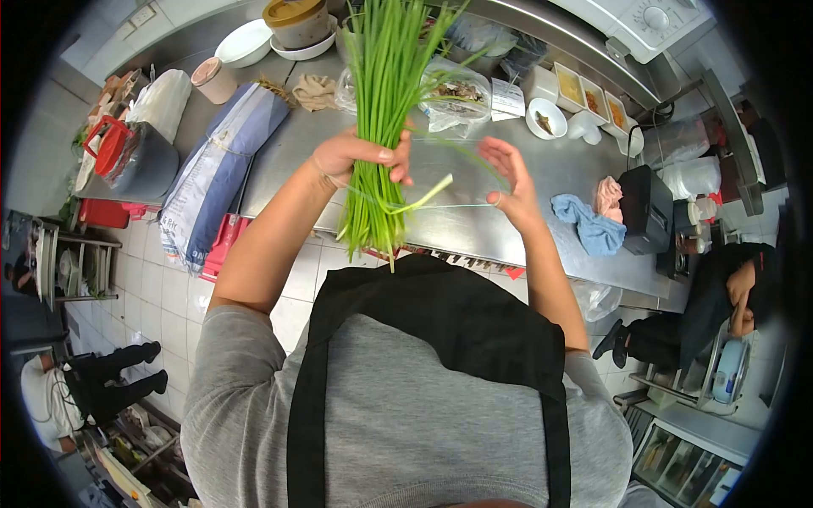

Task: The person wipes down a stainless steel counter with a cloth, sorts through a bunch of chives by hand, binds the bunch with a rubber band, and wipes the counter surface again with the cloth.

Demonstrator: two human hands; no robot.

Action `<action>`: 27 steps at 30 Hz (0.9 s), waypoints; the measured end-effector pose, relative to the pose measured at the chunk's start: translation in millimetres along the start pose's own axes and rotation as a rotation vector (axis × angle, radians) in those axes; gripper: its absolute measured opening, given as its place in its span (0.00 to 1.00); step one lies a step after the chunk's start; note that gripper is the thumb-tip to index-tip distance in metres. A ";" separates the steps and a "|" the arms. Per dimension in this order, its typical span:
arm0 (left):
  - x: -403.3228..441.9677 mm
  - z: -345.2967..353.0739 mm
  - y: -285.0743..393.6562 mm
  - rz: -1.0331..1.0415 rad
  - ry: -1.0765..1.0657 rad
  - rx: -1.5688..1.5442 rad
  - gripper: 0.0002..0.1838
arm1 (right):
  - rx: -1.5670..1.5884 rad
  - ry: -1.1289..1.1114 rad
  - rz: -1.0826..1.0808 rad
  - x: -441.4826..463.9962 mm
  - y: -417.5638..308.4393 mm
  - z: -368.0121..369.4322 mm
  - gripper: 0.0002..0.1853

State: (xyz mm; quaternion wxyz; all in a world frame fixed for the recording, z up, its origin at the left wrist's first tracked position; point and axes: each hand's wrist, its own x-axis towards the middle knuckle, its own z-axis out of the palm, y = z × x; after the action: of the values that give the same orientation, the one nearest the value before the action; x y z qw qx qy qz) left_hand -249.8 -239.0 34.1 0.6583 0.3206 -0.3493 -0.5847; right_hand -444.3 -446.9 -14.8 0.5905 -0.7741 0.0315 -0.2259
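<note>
A long bunch of green stalks (pixel 379 93) stands out over the steel counter, its cut ends toward my apron. My left hand (pixel 364 157) is wrapped round the lower part of the bunch. One loose pale-ended stalk (pixel 428 193) sticks out sideways to the right of it. My right hand (pixel 512 186) is raised to the right of the bunch, apart from it, with its fingers spread. A thin, pale band or string (pixel 453 206) stretches between the bunch and my right hand; it also seems to pass round my left wrist.
Along the counter's back (pixel 284 161) are bowls, plastic bags and food trays (pixel 593 102). A long paper sack (pixel 222 161) lies left; a blue cloth (pixel 590 224) and black device (pixel 648 209) are right. One person (pixel 93 385) stands far left, another (pixel 720 296) far right.
</note>
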 end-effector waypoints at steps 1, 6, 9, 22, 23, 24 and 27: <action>-0.2 -2.5 -0.7 0.031 0.044 0.013 0.24 | -0.066 0.030 -0.037 -1.8 -19.2 4.8 0.41; 7.3 -21.6 -7.4 -0.007 0.262 -0.003 0.22 | -0.468 -0.058 0.140 -15.3 -32.9 -7.7 0.22; 13.2 -37.2 -31.7 -0.329 0.316 0.042 0.21 | -0.170 -0.014 0.308 -6.4 -25.5 -13.2 0.24; 39.2 -50.4 -39.2 -0.534 -0.149 0.236 0.29 | -0.613 -0.244 -0.274 -31.3 -20.7 -10.4 0.06; 38.7 -49.0 -38.6 -0.558 -0.196 0.242 0.29 | -0.597 -0.261 -0.197 -37.1 -15.9 -8.2 0.07; 38.2 -46.3 -37.6 -0.580 -0.244 0.250 0.29 | -0.513 -0.259 0.048 -41.7 -10.1 -7.9 0.07; 35.2 -42.6 -38.4 -0.556 -0.148 0.207 0.30 | -0.389 -0.208 0.328 -57.4 7.7 -0.8 0.10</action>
State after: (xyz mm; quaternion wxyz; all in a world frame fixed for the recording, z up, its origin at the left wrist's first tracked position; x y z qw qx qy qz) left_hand -232.6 -277.6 -18.2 0.4096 0.4260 -0.3528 -0.7254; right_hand -494.4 -431.9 -39.6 0.4595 -0.8766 0.1382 -0.0362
